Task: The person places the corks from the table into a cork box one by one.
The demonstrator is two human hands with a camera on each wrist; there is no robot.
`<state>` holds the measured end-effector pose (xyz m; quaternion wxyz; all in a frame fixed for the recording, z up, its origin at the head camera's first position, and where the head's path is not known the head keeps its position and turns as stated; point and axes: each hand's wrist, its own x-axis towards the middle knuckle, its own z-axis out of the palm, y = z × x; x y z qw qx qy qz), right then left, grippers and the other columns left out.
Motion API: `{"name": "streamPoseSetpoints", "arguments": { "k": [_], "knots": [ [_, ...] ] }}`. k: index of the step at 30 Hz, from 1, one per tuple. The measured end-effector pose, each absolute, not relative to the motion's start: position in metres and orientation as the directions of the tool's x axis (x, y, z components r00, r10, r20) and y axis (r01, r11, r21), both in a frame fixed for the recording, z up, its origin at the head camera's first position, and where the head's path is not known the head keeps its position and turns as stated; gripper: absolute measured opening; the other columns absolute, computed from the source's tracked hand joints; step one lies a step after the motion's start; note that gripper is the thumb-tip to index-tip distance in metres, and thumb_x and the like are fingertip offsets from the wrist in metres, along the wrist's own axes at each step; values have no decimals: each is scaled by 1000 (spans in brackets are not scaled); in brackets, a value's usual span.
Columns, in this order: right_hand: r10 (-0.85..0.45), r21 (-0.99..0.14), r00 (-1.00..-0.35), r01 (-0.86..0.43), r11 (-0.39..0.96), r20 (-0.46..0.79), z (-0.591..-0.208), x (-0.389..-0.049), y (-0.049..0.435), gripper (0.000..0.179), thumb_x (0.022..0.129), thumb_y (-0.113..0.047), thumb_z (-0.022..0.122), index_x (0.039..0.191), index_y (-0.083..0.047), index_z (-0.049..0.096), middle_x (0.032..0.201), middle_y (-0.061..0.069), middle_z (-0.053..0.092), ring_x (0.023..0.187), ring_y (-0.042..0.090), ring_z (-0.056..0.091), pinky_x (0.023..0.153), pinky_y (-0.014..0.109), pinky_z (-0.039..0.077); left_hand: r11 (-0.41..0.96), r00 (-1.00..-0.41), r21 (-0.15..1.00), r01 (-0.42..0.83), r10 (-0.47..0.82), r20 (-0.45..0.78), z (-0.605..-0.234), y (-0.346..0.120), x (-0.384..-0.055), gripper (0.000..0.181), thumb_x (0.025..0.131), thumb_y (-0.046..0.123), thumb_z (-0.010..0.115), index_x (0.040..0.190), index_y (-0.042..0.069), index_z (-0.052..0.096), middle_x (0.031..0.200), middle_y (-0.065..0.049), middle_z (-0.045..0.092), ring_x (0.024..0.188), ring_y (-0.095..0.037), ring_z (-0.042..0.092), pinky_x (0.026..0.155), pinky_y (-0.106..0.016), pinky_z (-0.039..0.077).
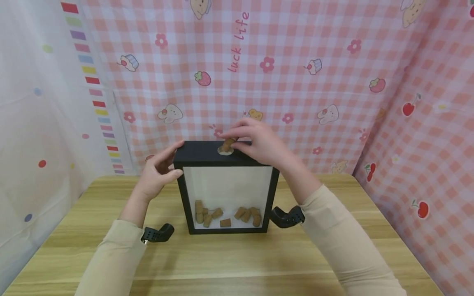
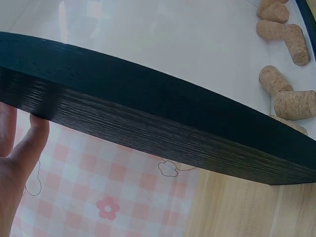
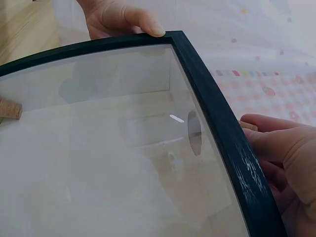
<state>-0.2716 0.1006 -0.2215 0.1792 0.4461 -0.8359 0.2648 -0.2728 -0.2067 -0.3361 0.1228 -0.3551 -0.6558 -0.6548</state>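
A black-framed shadow box (image 1: pixel 200 152) with a clear front stands upright on the table. My left hand (image 1: pixel 152 177) grips its upper left corner, thumb on the front edge. Between thumb and fingers, my right hand (image 1: pixel 263 143) pinches a cork (image 1: pixel 228 144) at the round hole (image 1: pixel 224 153) in the top. The right wrist view shows part of that cork (image 3: pixel 248 126) outside the frame, beside the hole (image 3: pixel 195 133) seen through the front. Several wine corks (image 1: pixel 225 223) lie along the box's floor, in a left and a right group with one between.
The box rests on a wood-grain table (image 1: pixel 222 263). Behind it hangs a pink checked cloth (image 1: pixel 296 94), with another cloth (image 1: pixel 426 156) at the right and a white dotted one (image 1: pixel 44 123) at the left. Black camera mounts (image 1: pixel 286 217) stick out from both wrists.
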Motion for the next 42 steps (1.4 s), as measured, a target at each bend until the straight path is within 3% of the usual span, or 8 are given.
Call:
{"name": "streamPoseSetpoints", "arguments": {
  "k": [3, 9, 19, 28, 35, 42],
  "knots": [
    [-658, -288, -549, -834, 470, 516, -220, -273, 98, 31, 90, -3, 71, 119, -12, 74, 114, 4, 63, 102, 18, 59, 85, 33, 49, -103, -718, 770, 630, 303, 627, -337, -207, -272, 69, 85, -19, 58, 149, 7, 46, 151, 3, 46, 137, -12, 42, 80, -21, 48],
    [-695, -278, -508, -861, 426, 509, -221, -273, 100, 36, 91, -2, 70, 125, -10, 71, 114, 5, 64, 98, 17, 61, 85, 34, 50, -87, -726, 775, 626, 298, 619, -337, -207, -272, 69, 85, -18, 58, 148, 9, 47, 151, 4, 46, 138, -12, 40, 77, -20, 48],
    [-655, -350, -496, -868, 353, 570, -220, -265, 126, 39, 89, -8, 74, 127, -4, 67, 122, 6, 67, 110, 18, 61, 97, 36, 46, -109, -714, 767, 633, 300, 632, -336, -207, -272, 69, 84, -19, 58, 148, 5, 46, 150, 1, 47, 134, -13, 46, 82, -22, 49],
    [-601, -359, -443, -896, 263, 666, -222, -252, 157, 42, 85, 4, 74, 126, -1, 67, 119, 7, 69, 112, 19, 62, 98, 35, 45, -102, -719, 771, 629, 302, 626, -336, -208, -272, 69, 85, -19, 58, 149, 6, 46, 150, 2, 46, 134, -13, 46, 82, -22, 49],
    [-556, -369, -465, -885, 284, 688, -237, -246, 183, 45, 81, 10, 74, 124, -1, 68, 115, 6, 71, 111, 18, 62, 101, 30, 42, -104, -718, 770, 630, 301, 628, -336, -208, -271, 69, 85, -19, 58, 148, 6, 46, 150, 2, 47, 133, -13, 47, 82, -22, 49],
    [-512, -414, -537, -843, 342, 671, -257, -241, 211, 46, 82, 9, 73, 127, 0, 66, 115, 8, 71, 111, 14, 61, 99, 25, 41, -104, -718, 771, 628, 304, 626, -336, -207, -271, 69, 85, -19, 58, 149, 7, 46, 151, 2, 45, 136, -12, 43, 77, -21, 48]
  ]
}}
